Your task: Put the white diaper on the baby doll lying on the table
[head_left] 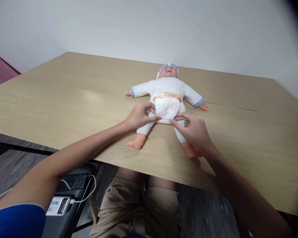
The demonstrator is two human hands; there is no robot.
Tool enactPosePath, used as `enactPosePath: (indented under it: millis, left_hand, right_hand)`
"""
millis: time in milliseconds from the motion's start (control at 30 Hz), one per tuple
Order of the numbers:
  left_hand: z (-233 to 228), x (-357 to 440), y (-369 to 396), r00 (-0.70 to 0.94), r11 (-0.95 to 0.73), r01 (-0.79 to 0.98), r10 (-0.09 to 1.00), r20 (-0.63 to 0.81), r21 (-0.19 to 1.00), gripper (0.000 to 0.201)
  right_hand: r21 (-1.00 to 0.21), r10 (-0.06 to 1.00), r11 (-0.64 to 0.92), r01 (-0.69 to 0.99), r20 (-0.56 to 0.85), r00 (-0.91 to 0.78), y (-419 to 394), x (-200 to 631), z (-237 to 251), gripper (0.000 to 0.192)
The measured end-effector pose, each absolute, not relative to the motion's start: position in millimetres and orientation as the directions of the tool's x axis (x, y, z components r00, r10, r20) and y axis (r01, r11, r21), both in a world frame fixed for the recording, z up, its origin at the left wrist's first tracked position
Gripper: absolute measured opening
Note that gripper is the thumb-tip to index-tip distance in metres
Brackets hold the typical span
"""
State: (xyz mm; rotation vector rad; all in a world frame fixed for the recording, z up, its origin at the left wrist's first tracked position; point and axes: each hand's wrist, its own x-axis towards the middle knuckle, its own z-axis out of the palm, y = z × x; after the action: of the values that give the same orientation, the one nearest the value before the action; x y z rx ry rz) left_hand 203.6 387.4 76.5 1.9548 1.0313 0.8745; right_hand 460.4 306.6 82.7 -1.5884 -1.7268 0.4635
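Note:
A baby doll (166,83) in a white suit with blue cuffs and a lettered white cap lies on its back, feet towards me and arms spread. Around its hips is a white diaper (167,107) with an orange printed band at the waist. My left hand (141,115) has thumb and fingers closed on the diaper's edge by the doll's leg on the left. On the other side, my right hand (194,128) pinches the diaper's lower edge by the other leg. Both palms stay off the doll, and the diaper's underside is hidden.
The doll rests on a wide wooden table (72,99), with a pale wall (144,29) behind it. Below the near edge, a white power bank (58,205) with a cable sits on a dark case (56,226) at the left. Something pink (1,69) stands at far left.

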Motion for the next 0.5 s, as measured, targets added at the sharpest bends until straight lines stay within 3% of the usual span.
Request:
enactPosePath:
  millis: [100,200,333,500]
  left_hand:
    - [84,203,389,0.532,-0.463,0.427,0.823,0.199,0.776,0.031]
    - [88,203,391,0.593,-0.448,0.382,0.790,0.157,0.808,0.028]
    - [88,198,390,0.595,-0.281,0.233,0.798,0.092,0.931,0.038]
    - [91,189,386,0.541,-0.075,0.187,0.840,-0.039,0.979,0.046]
  right_hand:
    - [-0.708,0.962,0.194,0.679,0.275,0.012,309,456,79,0.032]
    - [-0.790,0.974,0.166,0.591,0.224,0.025,311,452,75,0.037]
    - [-0.881,0.994,0.070,0.468,0.101,0.040,312,452,70,0.043]
    - [-0.915,0.998,0.033,0.401,0.051,0.034,311,452,69,0.045]
